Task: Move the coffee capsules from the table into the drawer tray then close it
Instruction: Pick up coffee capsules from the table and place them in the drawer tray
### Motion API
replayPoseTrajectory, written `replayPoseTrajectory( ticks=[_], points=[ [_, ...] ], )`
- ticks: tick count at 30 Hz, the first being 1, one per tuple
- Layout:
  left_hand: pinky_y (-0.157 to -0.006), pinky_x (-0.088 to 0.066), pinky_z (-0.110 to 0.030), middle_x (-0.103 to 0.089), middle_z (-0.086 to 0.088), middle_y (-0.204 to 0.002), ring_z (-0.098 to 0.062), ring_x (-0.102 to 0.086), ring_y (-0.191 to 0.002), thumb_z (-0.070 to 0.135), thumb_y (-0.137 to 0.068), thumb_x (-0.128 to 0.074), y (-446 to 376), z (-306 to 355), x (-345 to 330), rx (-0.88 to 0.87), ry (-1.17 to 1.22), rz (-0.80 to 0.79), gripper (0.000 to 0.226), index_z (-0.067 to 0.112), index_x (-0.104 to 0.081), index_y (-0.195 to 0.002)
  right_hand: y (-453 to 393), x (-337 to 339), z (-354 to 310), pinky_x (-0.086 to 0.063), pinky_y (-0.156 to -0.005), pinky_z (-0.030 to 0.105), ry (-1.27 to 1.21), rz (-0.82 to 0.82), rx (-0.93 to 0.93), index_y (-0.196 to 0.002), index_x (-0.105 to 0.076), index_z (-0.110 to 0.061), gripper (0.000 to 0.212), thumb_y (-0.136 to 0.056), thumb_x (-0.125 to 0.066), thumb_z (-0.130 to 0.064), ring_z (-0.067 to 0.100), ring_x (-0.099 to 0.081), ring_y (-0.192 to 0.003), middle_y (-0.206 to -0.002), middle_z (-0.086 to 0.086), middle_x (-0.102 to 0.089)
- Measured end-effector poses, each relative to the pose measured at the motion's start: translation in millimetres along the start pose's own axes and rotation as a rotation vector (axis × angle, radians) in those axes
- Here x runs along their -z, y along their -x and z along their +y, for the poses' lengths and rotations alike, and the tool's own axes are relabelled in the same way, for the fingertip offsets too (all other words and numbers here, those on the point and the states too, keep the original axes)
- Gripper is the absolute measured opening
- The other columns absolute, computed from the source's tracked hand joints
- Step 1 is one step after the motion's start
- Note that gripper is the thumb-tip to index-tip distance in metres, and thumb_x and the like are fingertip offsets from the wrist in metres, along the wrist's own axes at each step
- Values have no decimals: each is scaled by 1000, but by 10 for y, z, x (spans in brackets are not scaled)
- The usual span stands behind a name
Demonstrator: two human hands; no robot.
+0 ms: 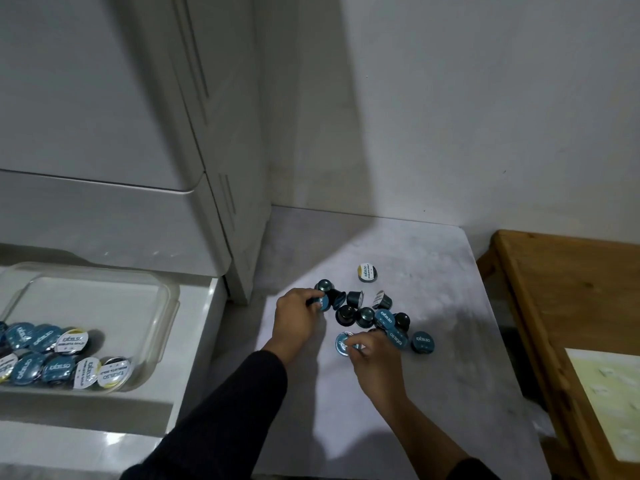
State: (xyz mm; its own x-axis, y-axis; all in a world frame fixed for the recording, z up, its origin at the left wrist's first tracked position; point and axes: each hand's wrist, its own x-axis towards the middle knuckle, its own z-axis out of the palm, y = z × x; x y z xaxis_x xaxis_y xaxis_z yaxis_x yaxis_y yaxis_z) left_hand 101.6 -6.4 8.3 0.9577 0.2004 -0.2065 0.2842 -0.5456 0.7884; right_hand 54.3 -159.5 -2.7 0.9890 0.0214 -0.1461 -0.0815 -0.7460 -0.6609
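Several dark coffee capsules point(367, 315) with blue or white foil lids lie in a loose heap on the pale marble table point(433, 393). One white-lidded capsule point(367, 273) sits apart behind the heap. My left hand point(298, 322) pinches a blue-lidded capsule point(322, 302) at the heap's left edge. My right hand point(377, 362) grips another blue-lidded capsule point(343, 342) at the heap's near side. At the left, the white drawer point(194, 341) stands pulled out with a clear plastic tray point(104, 296) in it. Several capsules point(59, 355) fill the tray's near part.
A white cabinet or appliance point(138, 133) rises behind the drawer, its corner close to the heap. A wooden table point(554, 306) with a yellowish mat point(609, 400) stands at the right, past a gap. The wall point(450, 116) closes off the back.
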Motion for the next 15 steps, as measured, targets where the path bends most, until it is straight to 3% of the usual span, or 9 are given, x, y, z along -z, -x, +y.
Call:
replayPoseTrajectory(
  ticks=[3,8,11,13,15],
  points=[
    [-85,-40,-14,-71,-11,-104,-23,-64,-99,-6,-80,-55,5,13,11,39,49,25,29,9,-73,-98,-18,-6,24,-34,-64,4,-47,28,-48,-80,-72,-15,11,-79,-63,-7,9,-56,-73,-88,5,-67],
    [-63,-37,3,-72,-13,-94,-15,-62,-80,-8,-83,-50,34,124,118,65,61,-14,29,5,-74,-91,-80,124,-61,-35,-58,5,-110,-30,-83,-84,-74,-18,15,-83,-60,-13,0,-56,-66,-70,-13,-64],
    [-59,-36,4,-73,-8,-92,-8,-57,-78,-4,-83,-52,109,216,265,0,27,-52,27,9,-75,-90,-111,281,-170,-40,-55,1,-97,53,18,-89,-74,-13,16,-83,-62,-5,-6,-56,-59,-74,-7,-68],
    [-58,-36,6,-74,-9,-95,-6,-57,-78,-3,-84,-53,167,277,409,-44,20,-89,27,12,-75,-91,-120,429,-312,-45,-54,3,-196,78,29,-90,-73,-7,16,-82,-62,0,-2,-59,-56,-74,-3,-67],
    [-58,-37,6,-73,-7,-97,-6,-59,-78,-1,-86,-53,244,342,602,-80,22,-155,28,14,-75,-93,-105,592,-503,-51,-57,11,-376,58,-13,-84,-73,-8,16,-82,-61,3,13,-64,-62,-70,1,-68]
  ],
)
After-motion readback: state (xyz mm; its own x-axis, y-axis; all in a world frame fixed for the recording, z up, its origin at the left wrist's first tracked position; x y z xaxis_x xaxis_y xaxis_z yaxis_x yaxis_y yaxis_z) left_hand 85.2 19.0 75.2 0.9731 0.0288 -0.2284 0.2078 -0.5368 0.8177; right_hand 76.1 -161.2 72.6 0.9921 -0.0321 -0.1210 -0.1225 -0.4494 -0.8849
